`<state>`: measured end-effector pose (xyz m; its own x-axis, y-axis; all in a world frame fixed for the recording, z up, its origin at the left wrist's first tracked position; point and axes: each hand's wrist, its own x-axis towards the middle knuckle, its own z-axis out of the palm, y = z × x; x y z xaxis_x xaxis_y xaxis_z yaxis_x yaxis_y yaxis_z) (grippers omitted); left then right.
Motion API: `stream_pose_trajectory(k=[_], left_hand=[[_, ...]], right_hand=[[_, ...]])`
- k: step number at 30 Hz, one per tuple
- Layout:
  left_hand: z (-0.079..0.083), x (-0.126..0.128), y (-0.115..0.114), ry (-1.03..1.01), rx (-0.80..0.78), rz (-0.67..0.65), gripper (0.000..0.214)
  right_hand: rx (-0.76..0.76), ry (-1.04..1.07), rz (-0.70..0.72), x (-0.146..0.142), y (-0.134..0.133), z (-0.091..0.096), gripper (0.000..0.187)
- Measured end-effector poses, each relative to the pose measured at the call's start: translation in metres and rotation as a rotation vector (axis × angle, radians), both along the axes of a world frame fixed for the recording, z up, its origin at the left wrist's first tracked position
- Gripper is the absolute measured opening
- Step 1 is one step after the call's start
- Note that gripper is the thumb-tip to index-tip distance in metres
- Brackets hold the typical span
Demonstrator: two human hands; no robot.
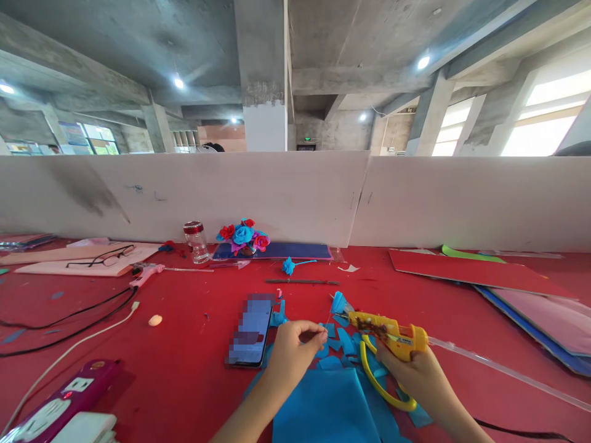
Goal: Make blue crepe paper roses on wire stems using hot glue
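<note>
My right hand (413, 372) is wrapped round the grip of a yellow hot glue gun (415, 341), its nozzle pointing left and a long clear glue stick (498, 372) trailing from its back. A small blue paper piece (339, 301) is close by the nozzle; whether they touch is unclear. Just left of the nozzle, my left hand (298, 344) is closed in a pinch, with perhaps a thin strand at the fingertips. Beneath the glue gun lie yellow-handled scissors (388, 397) among several blue paper scraps (346, 341). A larger blue sheet (323, 406) lies between my forearms.
A phone (252, 332) lies left of my left hand. Farther back are a dark stick (302, 282), a blue paper flower (289, 266), a paper bouquet (244, 237) and a glass jar (197, 243). A power strip (69, 394) is front left; coloured sheets (480, 271) are right.
</note>
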<state>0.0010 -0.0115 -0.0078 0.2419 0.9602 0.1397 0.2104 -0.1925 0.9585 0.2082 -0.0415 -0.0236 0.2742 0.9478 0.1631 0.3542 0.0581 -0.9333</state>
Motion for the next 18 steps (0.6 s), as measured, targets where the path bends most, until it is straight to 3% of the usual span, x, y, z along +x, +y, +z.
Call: stream_pose_trajectory(k=[18], left_hand=[[0.002, -0.001, 0.002, -0.008, -0.012, 0.008, 0.023]], right_hand=[[-0.054, -0.019, -0.024, 0.012, 0.005, -0.019, 0.026]])
